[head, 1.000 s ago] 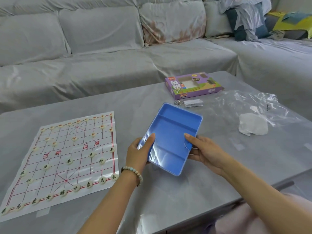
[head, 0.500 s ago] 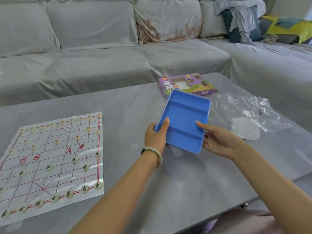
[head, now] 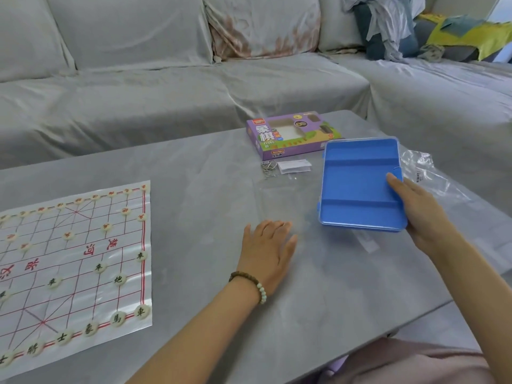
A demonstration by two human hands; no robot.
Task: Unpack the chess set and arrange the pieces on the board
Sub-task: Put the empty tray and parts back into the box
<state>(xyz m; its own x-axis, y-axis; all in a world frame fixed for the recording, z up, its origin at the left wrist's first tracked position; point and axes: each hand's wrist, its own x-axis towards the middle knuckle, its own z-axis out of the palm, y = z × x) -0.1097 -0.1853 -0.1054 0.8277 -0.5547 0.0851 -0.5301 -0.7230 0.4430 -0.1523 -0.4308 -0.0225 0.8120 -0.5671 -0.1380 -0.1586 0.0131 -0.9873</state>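
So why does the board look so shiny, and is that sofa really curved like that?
Head view: light glares off the glossy chess board, whitening its right side, and the table shows a softer sheen. Same head view: the wide-angle lens bows the sofa, which is probably straight in reality.

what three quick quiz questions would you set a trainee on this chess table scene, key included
1. True or false: the left hand grips the blue tray.
2. The blue tray's compartments hold: A) dice B) nothing visible C) folded paper.
3. Fill in: the chess pieces stand on the ____.
Key: 1 false, the right hand holds it by its right edge; 2 B; 3 board.
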